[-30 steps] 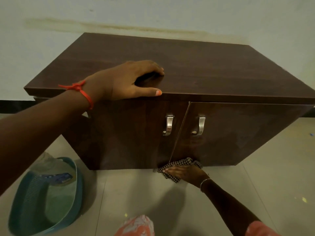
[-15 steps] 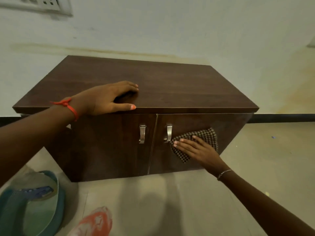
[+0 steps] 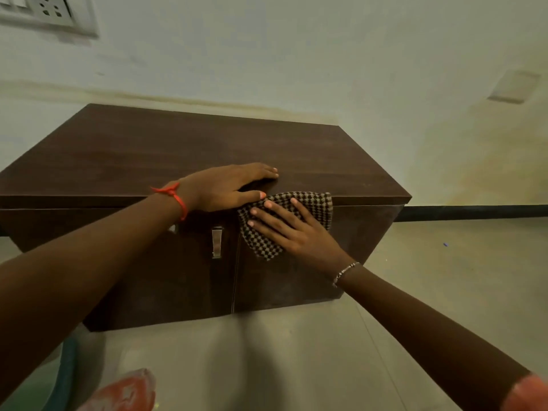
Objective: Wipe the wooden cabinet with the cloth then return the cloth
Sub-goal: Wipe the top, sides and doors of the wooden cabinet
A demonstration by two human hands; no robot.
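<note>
A low dark wooden cabinet (image 3: 207, 149) with two front doors stands on the floor against the wall. My left hand (image 3: 228, 186) lies flat on the front edge of its top, fingers curved, holding nothing. My right hand (image 3: 292, 229) presses a black-and-white checked cloth (image 3: 314, 206) flat against the upper part of the right door, just under the top's edge. The cloth and hand cover the right door's handle. The left door's metal handle (image 3: 216, 242) shows beside the cloth.
A teal basin's rim (image 3: 66, 369) shows at the bottom left on the tiled floor (image 3: 444, 277). Orange clothing (image 3: 124, 393) fills the bottom edge. A switch plate (image 3: 47, 10) sits on the wall at the top left.
My right hand has slid the cloth up the right door, from its bottom edge to just under the top. My left hand has stayed on the cabinet top.
</note>
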